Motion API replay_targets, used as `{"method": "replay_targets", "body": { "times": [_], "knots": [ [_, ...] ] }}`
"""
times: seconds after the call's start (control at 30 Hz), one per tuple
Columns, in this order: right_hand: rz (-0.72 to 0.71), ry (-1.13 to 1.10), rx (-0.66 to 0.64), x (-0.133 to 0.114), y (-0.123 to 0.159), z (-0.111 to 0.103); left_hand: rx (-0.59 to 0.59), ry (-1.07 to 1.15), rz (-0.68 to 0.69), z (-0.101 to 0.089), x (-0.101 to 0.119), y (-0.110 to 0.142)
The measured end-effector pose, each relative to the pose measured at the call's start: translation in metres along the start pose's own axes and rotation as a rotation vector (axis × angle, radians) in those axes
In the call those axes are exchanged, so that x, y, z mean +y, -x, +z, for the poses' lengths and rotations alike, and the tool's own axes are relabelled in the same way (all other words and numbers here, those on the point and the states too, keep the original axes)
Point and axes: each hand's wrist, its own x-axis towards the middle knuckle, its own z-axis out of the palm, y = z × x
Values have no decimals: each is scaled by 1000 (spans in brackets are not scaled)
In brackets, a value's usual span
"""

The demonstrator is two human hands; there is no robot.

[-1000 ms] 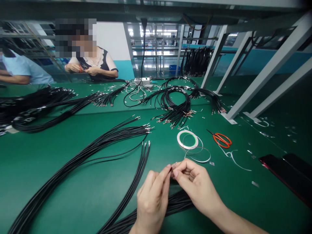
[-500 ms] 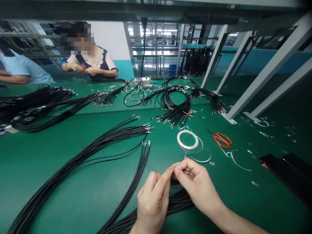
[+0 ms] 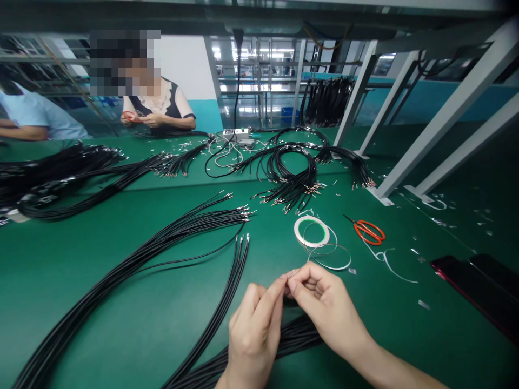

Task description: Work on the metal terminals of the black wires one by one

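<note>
**Small metal piece** (image 3: 290, 274): pinched between the fingertips of both hands, above the bench. It is too small and too masked by the fingers to identify, and any wire end joined to it is hidden.

**Left hand** (image 3: 253, 335): closed, thumb and forefinger raised to the piece; wrist cut off by the lower frame edge.

**Right hand** (image 3: 328, 308): closed, fingers curled, forearm running out at lower right.

**Bundle of black wires** (image 3: 292, 337): lying beneath the hands, partly covered by them.

**Also on the green work mat** (image 3: 121, 329): white tape roll (image 3: 311, 232), just beside the hands' far side; orange-handled scissors (image 3: 368, 232).

**Across the bench:** a co-worker's hands (image 3: 148, 120), holding a small orange item, hard to make out.
</note>
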Motion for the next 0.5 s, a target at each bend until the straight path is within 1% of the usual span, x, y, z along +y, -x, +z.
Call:
{"method": "replay_targets", "body": {
  "times": [0.17, 0.27, 0.5],
  "knots": [
    [5, -6, -6, 0, 0, 0, 0, -1, -15, 1, -1, 2],
    [15, -13, -4, -1, 0, 0, -9, 37, -44, 1, 0, 2],
    [38, -16, -16, 1, -3, -1, -20, 217, -226, 0, 2, -2]
  ]
}}
